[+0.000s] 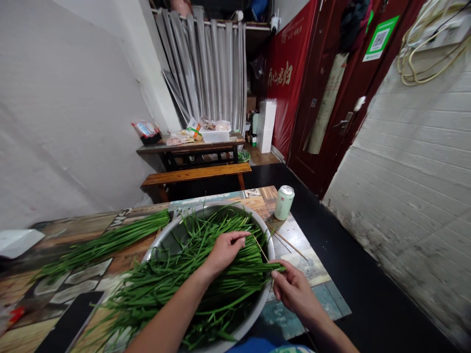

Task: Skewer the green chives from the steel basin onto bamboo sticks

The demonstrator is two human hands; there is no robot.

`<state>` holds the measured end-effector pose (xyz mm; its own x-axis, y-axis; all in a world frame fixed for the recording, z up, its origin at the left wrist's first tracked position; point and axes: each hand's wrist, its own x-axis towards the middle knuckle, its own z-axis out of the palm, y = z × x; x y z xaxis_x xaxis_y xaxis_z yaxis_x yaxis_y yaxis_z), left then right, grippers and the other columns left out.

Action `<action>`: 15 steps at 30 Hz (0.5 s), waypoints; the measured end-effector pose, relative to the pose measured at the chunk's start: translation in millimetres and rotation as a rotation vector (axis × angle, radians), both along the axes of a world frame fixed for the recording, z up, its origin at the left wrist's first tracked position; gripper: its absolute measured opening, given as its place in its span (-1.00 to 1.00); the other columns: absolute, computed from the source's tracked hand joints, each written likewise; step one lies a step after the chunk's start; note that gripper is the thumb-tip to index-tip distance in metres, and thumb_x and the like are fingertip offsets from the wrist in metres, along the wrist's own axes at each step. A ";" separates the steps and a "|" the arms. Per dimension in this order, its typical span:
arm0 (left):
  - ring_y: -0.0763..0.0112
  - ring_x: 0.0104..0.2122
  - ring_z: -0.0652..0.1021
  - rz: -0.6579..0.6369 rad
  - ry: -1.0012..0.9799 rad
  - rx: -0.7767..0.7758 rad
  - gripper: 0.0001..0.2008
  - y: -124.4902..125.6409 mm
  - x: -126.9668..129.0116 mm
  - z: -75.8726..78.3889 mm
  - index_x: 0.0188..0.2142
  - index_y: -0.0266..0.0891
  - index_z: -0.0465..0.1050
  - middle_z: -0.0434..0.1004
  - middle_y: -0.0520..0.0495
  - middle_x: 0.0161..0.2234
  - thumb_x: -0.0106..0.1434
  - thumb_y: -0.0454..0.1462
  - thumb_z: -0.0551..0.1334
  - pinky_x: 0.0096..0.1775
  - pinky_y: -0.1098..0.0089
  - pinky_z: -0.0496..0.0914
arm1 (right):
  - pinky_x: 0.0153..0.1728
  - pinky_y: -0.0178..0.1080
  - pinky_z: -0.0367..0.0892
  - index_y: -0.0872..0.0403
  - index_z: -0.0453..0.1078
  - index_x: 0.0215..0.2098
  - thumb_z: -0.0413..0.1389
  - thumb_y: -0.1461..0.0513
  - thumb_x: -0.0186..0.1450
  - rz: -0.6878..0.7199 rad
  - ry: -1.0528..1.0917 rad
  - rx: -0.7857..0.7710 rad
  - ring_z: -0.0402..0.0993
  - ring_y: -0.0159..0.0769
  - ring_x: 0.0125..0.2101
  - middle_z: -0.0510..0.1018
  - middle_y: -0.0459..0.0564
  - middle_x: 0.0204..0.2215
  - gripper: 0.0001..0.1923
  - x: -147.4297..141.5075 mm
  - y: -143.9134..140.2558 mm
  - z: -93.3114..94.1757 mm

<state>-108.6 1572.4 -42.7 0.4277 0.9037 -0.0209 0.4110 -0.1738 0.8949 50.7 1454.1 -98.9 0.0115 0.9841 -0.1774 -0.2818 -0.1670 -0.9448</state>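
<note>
Long green garlic chives (224,279) fill a wide metal basin (270,245) on the table, many hanging over its near left rim. My left hand (224,252) is above them, thumb and fingertips pinched at the upper end of a thin pale-yellow strand (260,248). Whether this is a dry blade or a sliver of wood I cannot tell. At the basin's right rim, my right hand (296,289) grips the gathered ends of some chives between thumb and fingers. The strand's lower end meets the chives beside these fingers.
More chives (110,240) lie left of the basin, near a dark flat object (69,323). A light-green can (284,203) stands beyond the right rim, with thin sticks (292,246) nearby. Farther back are a wooden bench (195,174) and a table holding a white tub (216,135).
</note>
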 end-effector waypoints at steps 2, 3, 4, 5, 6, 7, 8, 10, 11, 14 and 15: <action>0.40 -0.44 0.43 -0.002 0.005 0.001 -0.63 -0.7 -0.4 0.9 -0.18 -0.32 0.51 0.52 -0.05 -0.45 0.07 -0.20 0.13 -0.33 0.45 0.29 | -0.79 -0.45 -0.20 0.16 0.23 -0.11 0.10 -0.03 0.12 0.002 -0.003 0.005 -0.09 -0.59 -0.84 0.28 -0.28 -0.82 -0.48 0.2 -0.1 0.6; 0.40 -0.43 0.43 -0.002 0.005 0.002 -0.63 -1.1 -0.6 1.4 -0.18 -0.32 0.51 0.52 -0.05 -0.45 0.07 -0.19 0.13 -0.33 0.45 0.29 | -0.79 -0.45 -0.20 0.17 0.23 -0.12 0.10 -0.02 0.13 0.002 -0.005 0.010 -0.08 -0.59 -0.84 0.27 -0.28 -0.82 -0.49 0.2 -0.2 1.0; 0.39 -0.43 0.43 -0.004 0.003 0.003 -0.63 -1.6 -0.8 1.8 -0.18 -0.31 0.51 0.53 -0.06 -0.44 0.08 -0.18 0.13 -0.32 0.44 0.30 | -0.79 -0.45 -0.20 0.17 0.23 -0.12 0.10 -0.02 0.13 0.000 -0.007 0.014 -0.08 -0.59 -0.84 0.27 -0.28 -0.82 -0.50 0.2 -0.3 1.6; 0.38 -0.42 0.44 -0.007 0.000 0.004 -0.64 -2.2 -0.9 2.2 -0.19 -0.31 0.52 0.53 -0.06 -0.44 0.08 -0.18 0.13 -0.32 0.44 0.30 | -0.79 -0.45 -0.20 0.17 0.23 -0.13 0.09 -0.02 0.13 0.000 -0.009 0.016 -0.08 -0.59 -0.84 0.27 -0.28 -0.82 -0.51 0.1 -0.6 2.1; 0.38 -0.42 0.44 -0.011 -0.002 0.005 -0.64 -2.8 -0.8 2.4 -0.20 -0.30 0.52 0.53 -0.07 -0.44 0.09 -0.17 0.13 -0.32 0.44 0.30 | -0.78 -0.45 -0.19 0.16 0.23 -0.13 0.09 -0.02 0.13 -0.002 -0.013 0.017 -0.08 -0.59 -0.84 0.27 -0.28 -0.83 -0.51 -0.1 -0.9 2.6; 0.37 -0.42 0.44 -0.018 -0.004 0.005 -0.64 -3.5 -0.7 2.5 -0.21 -0.29 0.53 0.54 -0.07 -0.44 0.09 -0.16 0.13 -0.33 0.44 0.30 | -0.78 -0.45 -0.19 0.16 0.24 -0.13 0.09 -0.02 0.14 -0.005 -0.017 0.018 -0.08 -0.59 -0.84 0.27 -0.28 -0.83 -0.52 -0.4 -1.2 3.1; 0.38 -0.44 0.44 -0.027 -0.004 0.003 -0.65 -4.2 -0.4 2.4 -0.22 -0.29 0.53 0.54 -0.07 -0.44 0.09 -0.15 0.13 -0.35 0.45 0.30 | -0.78 -0.44 -0.19 0.16 0.24 -0.13 0.09 -0.02 0.13 -0.007 -0.020 0.019 -0.07 -0.59 -0.83 0.27 -0.29 -0.83 -0.52 -0.8 -1.5 3.6; 0.44 -0.52 0.41 -0.049 -0.003 -0.016 -0.63 -5.4 0.5 1.8 -0.20 -0.30 0.52 0.52 -0.06 -0.47 0.09 -0.15 0.13 -0.42 0.47 0.28 | -0.78 -0.44 -0.19 0.15 0.24 -0.14 0.09 -0.02 0.13 -0.006 -0.024 0.018 -0.07 -0.58 -0.83 0.26 -0.29 -0.83 -0.52 -1.6 -2.2 4.8; 0.47 -0.57 0.38 -0.057 -0.005 -0.028 -0.62 -5.8 1.0 1.2 -0.19 -0.32 0.51 0.51 -0.05 -0.49 0.10 -0.15 0.12 -0.47 0.48 0.26 | -0.78 -0.44 -0.19 0.15 0.24 -0.15 0.09 -0.02 0.13 -0.004 -0.024 0.016 -0.07 -0.58 -0.83 0.26 -0.29 -0.82 -0.52 -1.9 -2.5 5.3; 0.55 -0.64 0.30 -0.042 -0.033 -0.036 -0.60 -5.6 1.9 -1.1 -0.15 -0.36 0.49 0.46 -0.02 -0.52 0.11 -0.15 0.12 -0.54 0.50 0.20 | -0.78 -0.44 -0.20 0.14 0.24 -0.16 0.10 -0.03 0.13 -0.001 -0.023 0.014 -0.07 -0.58 -0.83 0.26 -0.28 -0.82 -0.53 -2.3 -3.5 5.5; 0.55 -0.64 0.29 -0.031 -0.044 -0.030 -0.59 -5.1 1.9 -2.1 -0.14 -0.36 0.48 0.45 -0.02 -0.52 0.11 -0.14 0.12 -0.54 0.50 0.19 | -0.78 -0.44 -0.20 0.14 0.24 -0.16 0.10 -0.02 0.13 -0.003 -0.023 0.017 -0.07 -0.58 -0.83 0.27 -0.28 -0.82 -0.54 -2.2 -3.9 4.8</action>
